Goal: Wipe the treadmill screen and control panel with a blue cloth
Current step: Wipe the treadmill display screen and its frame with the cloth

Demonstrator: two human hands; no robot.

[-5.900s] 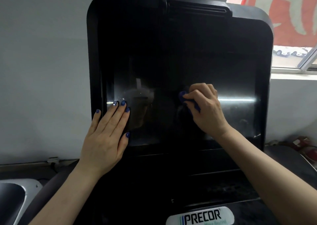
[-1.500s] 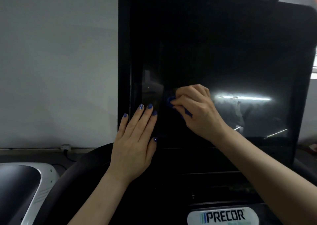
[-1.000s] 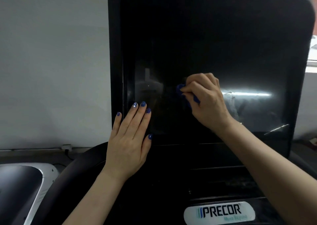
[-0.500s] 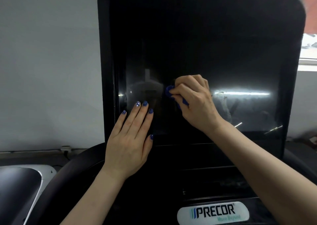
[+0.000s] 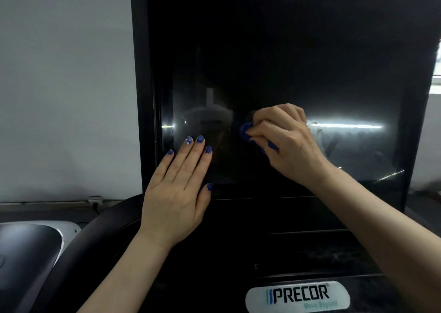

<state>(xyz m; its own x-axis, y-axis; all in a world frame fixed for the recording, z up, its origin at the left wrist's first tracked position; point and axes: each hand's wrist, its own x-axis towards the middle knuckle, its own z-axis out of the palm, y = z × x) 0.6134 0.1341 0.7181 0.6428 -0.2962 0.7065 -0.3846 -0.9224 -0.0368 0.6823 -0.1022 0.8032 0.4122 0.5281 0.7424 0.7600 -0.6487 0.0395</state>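
right hand (image 5: 288,143) grips blue cloth (image 5: 245,133) on screen (image 5: 286,74) — left hand (image 5: 176,193) flat

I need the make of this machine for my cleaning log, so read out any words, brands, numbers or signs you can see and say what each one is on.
"PRECOR" in dark letters, with blue stripes before it: on the silver badge below the treadmill's control panel.
A teal tagline beneath it on that badge: too blurred to read for certain.
The dark screen shows only reflections, no text.

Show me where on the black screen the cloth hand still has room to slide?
Bare glass lies above both hands, up to the screen's top frame, and right of the right hand, across to the right frame. Lower left is crowded: the left hand lies flat there, close beside the blue cloth bunched in the right fingers.
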